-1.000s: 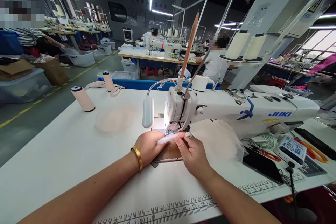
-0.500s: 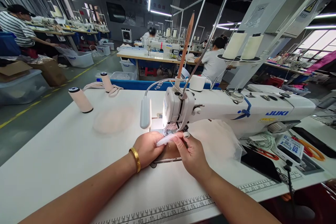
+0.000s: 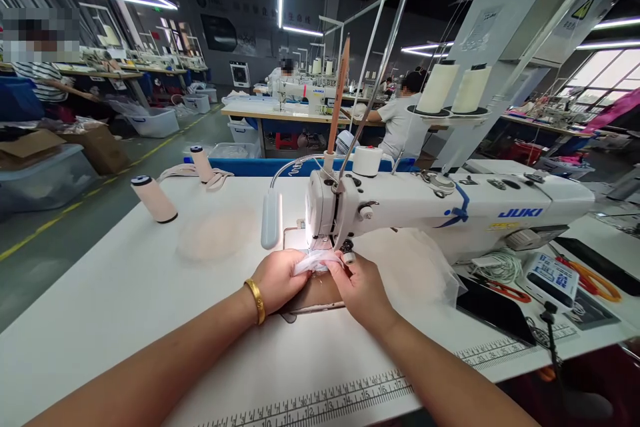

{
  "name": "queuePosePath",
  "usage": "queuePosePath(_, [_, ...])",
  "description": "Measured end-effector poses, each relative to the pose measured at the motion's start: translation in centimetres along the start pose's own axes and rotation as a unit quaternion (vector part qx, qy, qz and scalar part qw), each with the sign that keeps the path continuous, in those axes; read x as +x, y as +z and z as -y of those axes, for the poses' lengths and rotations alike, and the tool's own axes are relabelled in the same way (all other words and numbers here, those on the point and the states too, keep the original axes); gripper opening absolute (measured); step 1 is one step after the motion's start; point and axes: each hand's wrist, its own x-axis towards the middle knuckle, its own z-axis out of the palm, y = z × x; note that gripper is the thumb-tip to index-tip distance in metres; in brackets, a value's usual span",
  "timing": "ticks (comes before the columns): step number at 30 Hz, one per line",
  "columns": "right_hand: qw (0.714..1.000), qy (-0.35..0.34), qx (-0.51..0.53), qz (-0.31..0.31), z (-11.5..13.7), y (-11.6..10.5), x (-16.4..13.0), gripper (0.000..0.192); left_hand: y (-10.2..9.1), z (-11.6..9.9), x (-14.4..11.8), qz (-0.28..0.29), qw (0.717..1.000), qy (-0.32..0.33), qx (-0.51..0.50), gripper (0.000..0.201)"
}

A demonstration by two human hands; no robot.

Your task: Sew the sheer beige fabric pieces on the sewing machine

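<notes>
A strip of thin white fabric [image 3: 317, 261] stretches between my two hands, just in front of the needle area of the white sewing machine [image 3: 410, 203]. My left hand [image 3: 281, 281], with a gold bracelet [image 3: 256, 300] at the wrist, is closed on the strip's left end. On the right end, my right hand [image 3: 364, 288] pinches the fabric between thumb and fingers. Beneath the fabric lies the brown machine bed plate [image 3: 320, 292]. The needle and presser foot are mostly hidden behind the fabric and the machine head. A lit lamp [image 3: 271, 219] hangs left of the head.
Sheer pale fabric pieces lie left [image 3: 217, 233] and right [image 3: 415, 263] on the white table [image 3: 215, 360]. Thread spools [image 3: 154, 200] stand at the back left. A black phone [image 3: 493, 310], a cable [image 3: 503, 267] and orange-handled scissors [image 3: 597, 283] lie at right. A ruler strip [image 3: 320, 407] runs along the front edge.
The fabric strip between my hands is spread wider and shows more of its surface. Both hands keep their hold. The camera view has shifted slightly.
</notes>
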Motion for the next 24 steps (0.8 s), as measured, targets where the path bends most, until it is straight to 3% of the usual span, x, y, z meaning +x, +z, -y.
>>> queuePosePath(10, [0.998,-0.056,-0.006,-0.039,0.02,-0.10,0.11,0.022,0.27,-0.09,0.43,-0.034,0.999,0.005,0.024,0.027])
queuePosePath(24, [0.997,-0.067,-0.009,-0.041,0.08,-0.06,-0.01,0.021,-0.38,-0.21,0.17,-0.018,1.000,0.009,0.007,0.025])
